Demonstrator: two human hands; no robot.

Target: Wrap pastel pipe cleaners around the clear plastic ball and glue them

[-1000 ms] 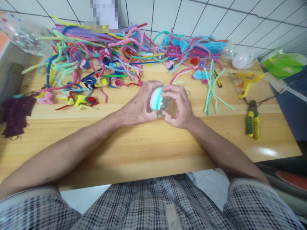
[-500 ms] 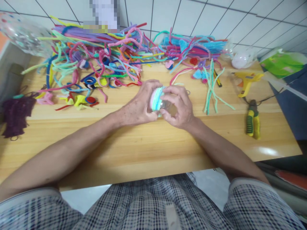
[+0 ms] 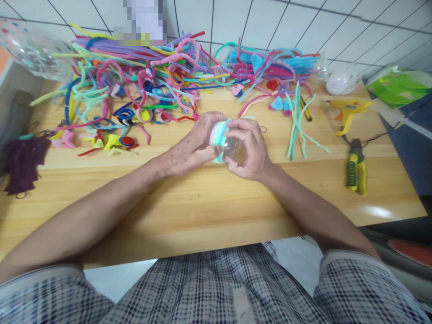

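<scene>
Between my two hands is a clear, rounded container (image 3: 239, 152), perhaps plastic, held above the table. Bands of pipe cleaner (image 3: 218, 135) in lilac, mint and blue wrap round its left part. My left hand (image 3: 195, 146) grips the banded side, its thumb lying across the bands. On the other side, my right hand (image 3: 251, 148) curls its fingers and thumb round the clear part. The palms hide much of the container. A small wire ring (image 3: 263, 129) shows just past my right hand.
Pipe cleaners (image 3: 128, 72) in many colours are heaped along the back. Mint pipe cleaners (image 3: 297, 126), a cutter knife (image 3: 306, 109), a yellow glue gun (image 3: 349, 112) and pliers (image 3: 356, 168) lie to the right. A dark purple fringed piece (image 3: 25, 162) lies at the left.
My left thumb has moved up across the coloured bands. The container has tilted or turned slightly, and more of its clear part shows. Both hands have shifted a little left.
</scene>
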